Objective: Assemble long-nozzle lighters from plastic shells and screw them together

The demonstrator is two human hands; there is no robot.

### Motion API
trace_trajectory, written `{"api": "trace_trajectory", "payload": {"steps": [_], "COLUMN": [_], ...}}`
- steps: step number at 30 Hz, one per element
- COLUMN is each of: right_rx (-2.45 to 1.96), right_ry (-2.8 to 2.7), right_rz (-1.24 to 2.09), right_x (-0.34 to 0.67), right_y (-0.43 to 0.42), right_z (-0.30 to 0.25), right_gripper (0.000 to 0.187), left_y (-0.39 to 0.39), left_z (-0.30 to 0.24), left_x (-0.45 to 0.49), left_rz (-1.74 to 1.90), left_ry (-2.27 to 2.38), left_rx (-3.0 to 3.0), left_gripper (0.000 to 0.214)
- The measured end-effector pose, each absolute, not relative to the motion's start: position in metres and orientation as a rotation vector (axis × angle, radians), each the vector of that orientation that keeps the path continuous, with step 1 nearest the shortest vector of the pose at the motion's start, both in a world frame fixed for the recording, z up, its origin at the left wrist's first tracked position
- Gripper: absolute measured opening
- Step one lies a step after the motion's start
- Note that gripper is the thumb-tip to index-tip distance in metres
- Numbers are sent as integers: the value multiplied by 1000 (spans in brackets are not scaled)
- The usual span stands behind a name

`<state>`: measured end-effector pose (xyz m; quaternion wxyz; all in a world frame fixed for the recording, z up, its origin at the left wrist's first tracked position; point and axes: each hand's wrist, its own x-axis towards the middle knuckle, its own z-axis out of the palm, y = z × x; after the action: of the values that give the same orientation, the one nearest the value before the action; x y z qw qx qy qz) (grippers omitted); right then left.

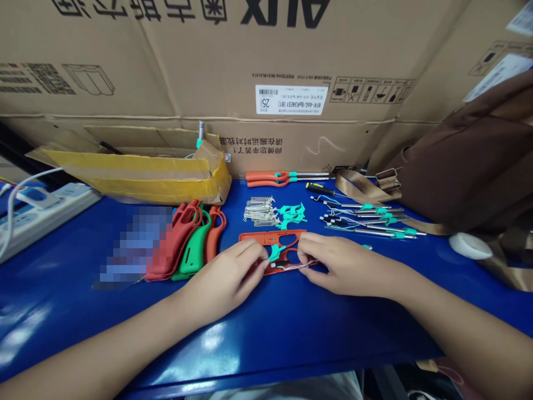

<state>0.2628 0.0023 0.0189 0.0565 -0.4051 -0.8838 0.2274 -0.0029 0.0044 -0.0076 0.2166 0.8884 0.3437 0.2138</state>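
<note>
An orange plastic handle shell lies flat on the blue table between my hands. My left hand pinches a small teal trigger piece seated in the shell. My right hand has its fingers closed on the shell's right end and on a thin wire that runs along the shell's lower edge.
Red, green and orange handle shells are stacked at left. Behind lie metal pins, teal triggers, several metal rods with teal tips, an assembled orange tool, a screwdriver. A taped carton, power strip, brown bag border the table.
</note>
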Motion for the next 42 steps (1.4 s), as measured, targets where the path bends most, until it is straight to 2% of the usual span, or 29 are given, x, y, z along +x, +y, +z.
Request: {"api": "trace_trajectory", "payload": {"steps": [29,42], "right_rx": [-1273,-1015], "right_ry": [-2795,-2767], "right_rz": [510,667], "right_x": [253,268], "right_y": [-2,1], "right_z": [20,29], "right_gripper": [11,7], "left_y": [4,4], "left_z": [-10,-12], "left_x": [-1,-3], "left_rz": [559,576], "left_ry": [913,912], "left_rx": [2423,2455], "left_gripper": [15,13]}}
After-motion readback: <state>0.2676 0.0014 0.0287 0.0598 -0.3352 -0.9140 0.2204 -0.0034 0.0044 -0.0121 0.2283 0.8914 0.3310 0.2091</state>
